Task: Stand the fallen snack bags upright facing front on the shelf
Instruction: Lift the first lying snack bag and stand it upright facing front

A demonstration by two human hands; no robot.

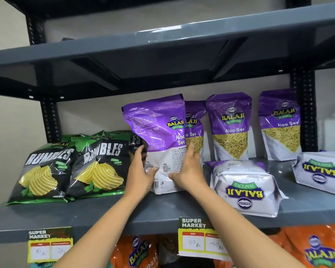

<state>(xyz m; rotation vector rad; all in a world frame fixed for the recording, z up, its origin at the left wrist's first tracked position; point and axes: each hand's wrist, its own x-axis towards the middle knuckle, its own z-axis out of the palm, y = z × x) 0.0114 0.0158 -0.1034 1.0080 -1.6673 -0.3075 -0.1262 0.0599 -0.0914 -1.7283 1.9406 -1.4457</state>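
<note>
A purple and white Aloo Sev bag (159, 132) stands upright at the middle of the grey shelf (124, 211), its back and side turned toward me. My left hand (141, 171) grips its lower left edge and my right hand (188, 169) grips its lower right edge. Behind it, three more Aloo Sev bags (230, 126) stand upright facing front. Two other bags lie fallen: one (244, 188) just right of my right hand, bottom toward me, and another (321, 173) at the far right edge.
Black and green Rumbles chip bags (97, 163) lean along the shelf's left half. Price tags (199, 238) hang from the front lip. Orange snack bags (315, 248) fill the shelf below. Another shelf board (162, 45) runs close overhead.
</note>
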